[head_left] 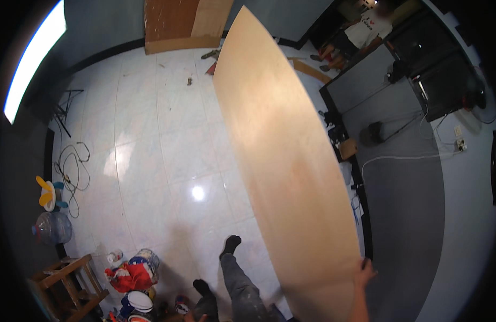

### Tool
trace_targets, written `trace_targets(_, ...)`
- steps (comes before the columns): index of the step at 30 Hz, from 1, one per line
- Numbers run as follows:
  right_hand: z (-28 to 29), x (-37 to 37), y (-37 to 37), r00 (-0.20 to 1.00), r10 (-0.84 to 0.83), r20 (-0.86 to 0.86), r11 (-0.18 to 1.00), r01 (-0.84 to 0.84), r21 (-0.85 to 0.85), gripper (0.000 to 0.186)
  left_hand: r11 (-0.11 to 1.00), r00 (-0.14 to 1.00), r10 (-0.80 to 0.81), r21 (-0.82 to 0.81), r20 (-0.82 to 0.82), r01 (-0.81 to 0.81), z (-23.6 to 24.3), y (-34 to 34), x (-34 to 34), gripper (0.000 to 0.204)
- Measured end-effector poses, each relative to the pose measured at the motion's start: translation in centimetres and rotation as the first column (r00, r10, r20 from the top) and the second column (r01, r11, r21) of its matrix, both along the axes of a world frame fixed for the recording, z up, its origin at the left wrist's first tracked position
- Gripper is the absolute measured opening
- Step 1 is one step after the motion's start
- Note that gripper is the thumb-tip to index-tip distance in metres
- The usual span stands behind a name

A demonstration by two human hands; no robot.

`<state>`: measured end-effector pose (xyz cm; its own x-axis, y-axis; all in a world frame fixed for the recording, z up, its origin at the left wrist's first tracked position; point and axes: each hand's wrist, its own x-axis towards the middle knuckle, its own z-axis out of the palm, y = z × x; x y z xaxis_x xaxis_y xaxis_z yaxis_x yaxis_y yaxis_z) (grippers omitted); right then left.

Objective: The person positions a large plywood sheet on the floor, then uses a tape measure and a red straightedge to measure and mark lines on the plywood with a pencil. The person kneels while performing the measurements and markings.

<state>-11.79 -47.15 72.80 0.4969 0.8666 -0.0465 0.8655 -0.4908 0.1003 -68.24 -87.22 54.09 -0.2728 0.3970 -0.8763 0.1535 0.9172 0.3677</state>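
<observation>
A long, pale plywood sheet [288, 155] stands on edge and slants across the room, from the far wall side down to the lower right. My right hand [365, 273] has its fingers wrapped over the sheet's upper edge near me. Only a sliver of my left hand [195, 317] shows at the lower rim, beside my dark trouser leg, and its fingers are not clear. The sheet's near end runs out of the picture at the bottom.
White floor tiles [151, 177] spread left of the sheet. Paint buckets [140, 301], a red cloth [132, 276] and a wooden stool [71, 287] crowd the lower left. Along the left wall lie a water jug [55, 228] and a cable [73, 172]. A person [366, 32] sits beyond the doorway.
</observation>
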Motion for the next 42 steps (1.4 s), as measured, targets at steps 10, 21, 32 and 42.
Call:
trace_targets(10, 0.9, -44.4, 51.2, 0.608, 0.682, -0.406, 0.723, -0.644, 0.250, 0.127, 0.878, 0.892, 0.450, -0.206, 0.047, -0.432, -5.9, 11.2, -17.1, 0.089)
trace_targets(21, -2.8, -61.4, 87.8, 0.600, 0.429, -0.675, 0.748, -0.655, -0.107, 0.077, 0.788, 0.784, 0.614, -0.137, 0.093, -0.600, -10.4, 34.6, -21.2, 0.065)
trace_targets(32, -5.6, -60.0, 87.4, 0.761, 0.282, -0.584, 0.913, -0.400, -0.081, 0.053, 0.501, 0.487, 0.859, -0.067, 0.154, -0.863, -14.8, 55.8, -42.8, 0.060)
trace_targets(42, -4.6, -64.6, 86.4, 0.748, 0.288, -0.597, 0.851, -0.487, -0.199, 0.048, 0.421, 0.430, 0.902, -0.273, 0.027, -0.865, -16.6, 49.3, -35.3, 0.057)
